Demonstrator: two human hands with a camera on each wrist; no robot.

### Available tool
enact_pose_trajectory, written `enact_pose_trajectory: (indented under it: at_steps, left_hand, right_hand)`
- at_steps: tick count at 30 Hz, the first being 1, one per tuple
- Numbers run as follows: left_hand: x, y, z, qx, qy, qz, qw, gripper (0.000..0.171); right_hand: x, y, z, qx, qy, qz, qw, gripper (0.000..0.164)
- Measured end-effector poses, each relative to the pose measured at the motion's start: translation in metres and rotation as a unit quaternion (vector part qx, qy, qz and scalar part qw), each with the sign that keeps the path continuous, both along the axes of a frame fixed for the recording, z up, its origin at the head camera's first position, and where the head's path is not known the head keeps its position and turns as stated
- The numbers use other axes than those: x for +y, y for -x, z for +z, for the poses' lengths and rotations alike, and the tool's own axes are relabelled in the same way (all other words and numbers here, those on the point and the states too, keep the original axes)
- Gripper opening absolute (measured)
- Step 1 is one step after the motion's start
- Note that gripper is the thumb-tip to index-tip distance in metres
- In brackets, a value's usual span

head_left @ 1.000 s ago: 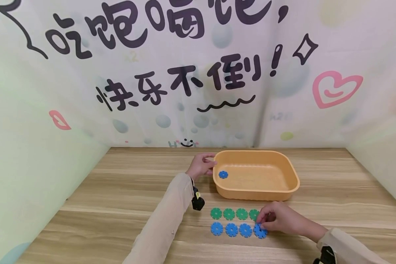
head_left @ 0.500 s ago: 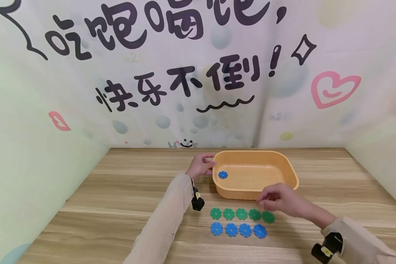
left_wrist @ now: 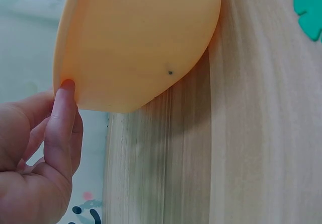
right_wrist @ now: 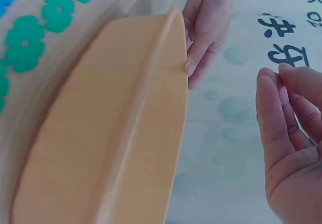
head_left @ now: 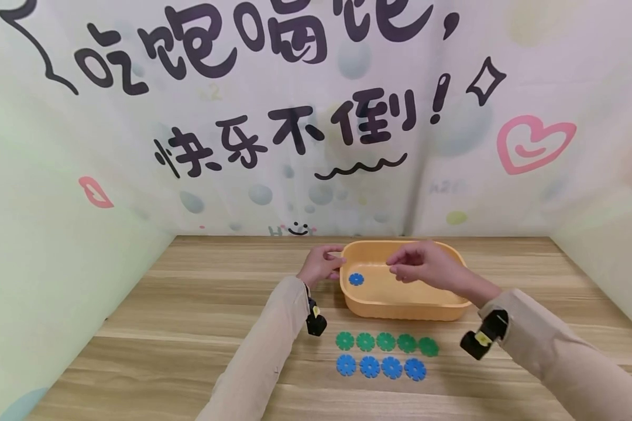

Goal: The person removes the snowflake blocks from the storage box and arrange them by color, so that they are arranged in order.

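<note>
My left hand (head_left: 320, 264) grips the left end of an orange plastic basin (head_left: 408, 311), fingertips at its rim; close up, one fingertip presses the outer wall (left_wrist: 136, 43). Over the basin hovers my right hand (head_left: 426, 266), thumb and fingertips close together, nothing seen between them. Inside, near the left wall, lies one blue snowflake disc (head_left: 356, 279), apart from both hands. In front of the basin, several green snowflake discs (head_left: 365, 341) form a row. Several blue snowflake discs (head_left: 370, 366) make a second row nearer me.
The wood-grain table (head_left: 189, 327) carries everything. Behind it hangs a white printed cloth (head_left: 253, 193) with black lettering, and pale walls close in both sides. A black wrist device (head_left: 316, 318) sits on the left cuff, another on the right.
My right hand has let go of the last blue disc at the row's right end, risen, and moved forward over the basin. The left hand stays on the rim.
</note>
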State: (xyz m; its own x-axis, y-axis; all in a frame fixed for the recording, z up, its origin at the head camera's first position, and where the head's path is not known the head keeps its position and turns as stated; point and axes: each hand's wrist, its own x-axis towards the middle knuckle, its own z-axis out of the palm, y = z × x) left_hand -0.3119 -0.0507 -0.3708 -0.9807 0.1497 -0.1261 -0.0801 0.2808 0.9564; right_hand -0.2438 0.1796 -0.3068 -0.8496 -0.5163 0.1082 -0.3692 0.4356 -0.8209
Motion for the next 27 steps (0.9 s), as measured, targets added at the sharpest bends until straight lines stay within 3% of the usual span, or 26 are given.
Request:
enact_pose_trajectory:
  at_steps: [6, 14, 22, 27]
  left_hand:
    - [0.0, 0.0, 0.0, 0.001, -0.002, -0.001, 1.0, 0.036]
    - [-0.001, 0.0, -0.001, 0.002, 0.007, -0.003, 1.0, 0.036]
    - [-0.001, -0.003, 0.0, 0.011, -0.009, -0.014, 0.9998, 0.036]
    - [-0.001, -0.001, 0.0, 0.014, -0.013, -0.016, 0.9997, 0.035]
  right_hand:
    - [-0.02, 0.028, -0.002, -0.035, 0.004, -0.013, 0.999, 0.022]
    - [-0.039, 0.064, -0.025, -0.073, 0.013, -0.031, 0.997, 0.026]
    - [-0.05, 0.076, -0.043, -0.14, -0.041, -0.024, 0.989, 0.032]
    - [-0.057, 0.074, -0.05, -0.138, -0.047, -0.022, 0.989, 0.034]
